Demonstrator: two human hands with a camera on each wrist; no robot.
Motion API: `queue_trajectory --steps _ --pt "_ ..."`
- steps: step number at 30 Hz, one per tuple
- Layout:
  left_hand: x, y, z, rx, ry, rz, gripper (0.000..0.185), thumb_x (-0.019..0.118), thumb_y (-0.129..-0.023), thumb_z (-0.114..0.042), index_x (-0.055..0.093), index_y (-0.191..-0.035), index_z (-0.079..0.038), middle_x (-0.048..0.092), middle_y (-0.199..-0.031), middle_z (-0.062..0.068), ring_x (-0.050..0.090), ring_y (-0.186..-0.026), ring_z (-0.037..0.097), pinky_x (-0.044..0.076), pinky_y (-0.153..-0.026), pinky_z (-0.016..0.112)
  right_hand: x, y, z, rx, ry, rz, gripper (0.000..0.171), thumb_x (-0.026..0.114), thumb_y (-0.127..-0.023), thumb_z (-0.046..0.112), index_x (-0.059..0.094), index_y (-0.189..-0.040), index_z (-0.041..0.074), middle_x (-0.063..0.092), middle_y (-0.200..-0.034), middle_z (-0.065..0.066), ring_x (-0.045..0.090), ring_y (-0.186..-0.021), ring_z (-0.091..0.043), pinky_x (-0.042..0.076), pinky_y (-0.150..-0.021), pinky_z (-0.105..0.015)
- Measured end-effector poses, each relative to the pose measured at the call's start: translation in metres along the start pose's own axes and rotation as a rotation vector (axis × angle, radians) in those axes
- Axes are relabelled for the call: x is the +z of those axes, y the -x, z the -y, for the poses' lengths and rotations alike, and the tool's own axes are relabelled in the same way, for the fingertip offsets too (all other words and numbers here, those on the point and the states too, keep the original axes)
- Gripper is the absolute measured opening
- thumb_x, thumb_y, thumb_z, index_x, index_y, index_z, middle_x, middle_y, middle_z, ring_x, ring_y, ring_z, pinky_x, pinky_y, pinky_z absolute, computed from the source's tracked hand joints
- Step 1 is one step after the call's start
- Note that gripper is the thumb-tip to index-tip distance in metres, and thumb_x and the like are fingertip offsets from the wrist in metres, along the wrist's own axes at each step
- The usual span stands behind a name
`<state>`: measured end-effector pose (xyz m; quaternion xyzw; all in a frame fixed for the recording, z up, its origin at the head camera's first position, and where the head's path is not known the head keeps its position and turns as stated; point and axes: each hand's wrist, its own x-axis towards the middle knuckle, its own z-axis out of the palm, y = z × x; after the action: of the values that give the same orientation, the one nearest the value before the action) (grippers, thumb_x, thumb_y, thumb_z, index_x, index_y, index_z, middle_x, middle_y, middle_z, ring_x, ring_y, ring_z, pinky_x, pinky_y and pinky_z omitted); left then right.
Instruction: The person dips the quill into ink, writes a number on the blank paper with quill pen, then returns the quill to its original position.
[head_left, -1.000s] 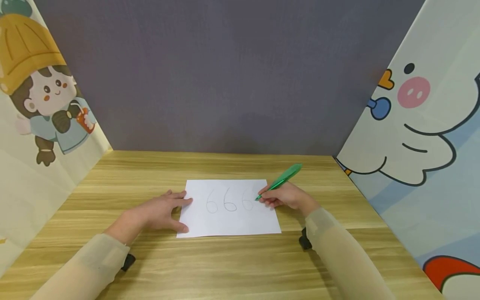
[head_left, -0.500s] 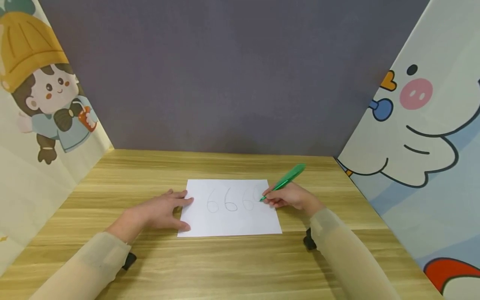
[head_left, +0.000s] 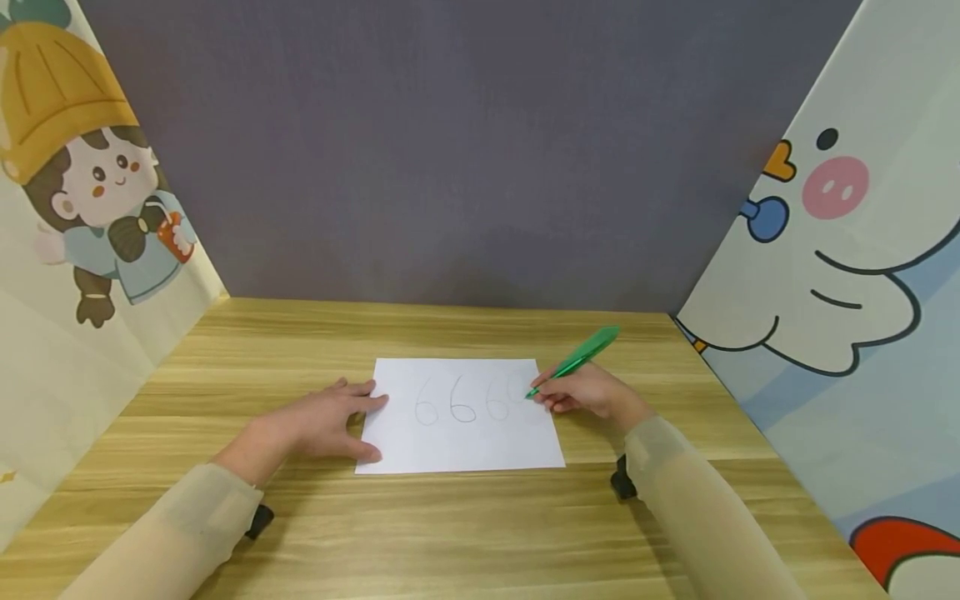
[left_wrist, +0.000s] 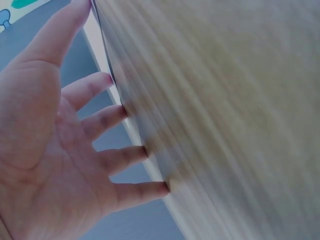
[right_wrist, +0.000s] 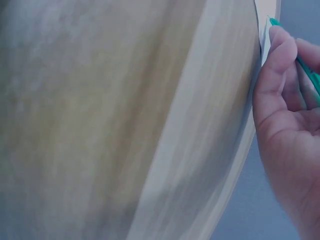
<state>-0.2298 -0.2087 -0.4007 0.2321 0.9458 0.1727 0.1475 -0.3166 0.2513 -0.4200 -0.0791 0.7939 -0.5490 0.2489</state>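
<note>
A white sheet of paper (head_left: pixel 457 446) lies on the table, bearing a row of thin handwritten 6-shaped figures; the rightmost is faint. My left hand (head_left: pixel 318 425) rests at the paper's left edge, fingers spread, with the thumb and some fingertips on the sheet. In the left wrist view, the left hand's palm (left_wrist: pixel 55 165) shows, fingers straight and touching the surface. Near the paper's right edge my right hand (head_left: pixel 588 390) pinches a green pen (head_left: pixel 581 354), its tip at the last figure. The right wrist view shows only part of the pen (right_wrist: pixel 307 72) between thumb and fingers.
The wood-grain table (head_left: pixel 450 533) extends around the paper. A grey panel (head_left: pixel 450 150) stands behind it. Cartoon-printed panels flank both sides, a child figure (head_left: pixel 112 208) on the left and a white animal (head_left: pixel 847 250) on the right.
My right hand has shifted slightly right with the pen, and a faint new figure has appeared right of the third 6. The left hand stays at the paper's left edge.
</note>
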Motion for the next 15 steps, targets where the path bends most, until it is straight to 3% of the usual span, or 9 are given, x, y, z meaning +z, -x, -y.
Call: queue_trajectory --steps 15 --pt "0.0000 0.0007 -0.0004 0.006 0.003 -0.004 0.096 0.087 -0.089 -0.061 0.051 -0.165 -0.014 0.033 -0.178 0.022 0.021 -0.160 0.067 0.030 -0.126 0.079 0.0023 -0.0065 0.0003 -0.017 0.005 -0.066 0.033 0.071 -0.108 0.013 0.072 -0.135 -0.006 0.083 -0.106 -0.007 0.075 -0.086 -0.010 0.063 -0.075 -0.020"
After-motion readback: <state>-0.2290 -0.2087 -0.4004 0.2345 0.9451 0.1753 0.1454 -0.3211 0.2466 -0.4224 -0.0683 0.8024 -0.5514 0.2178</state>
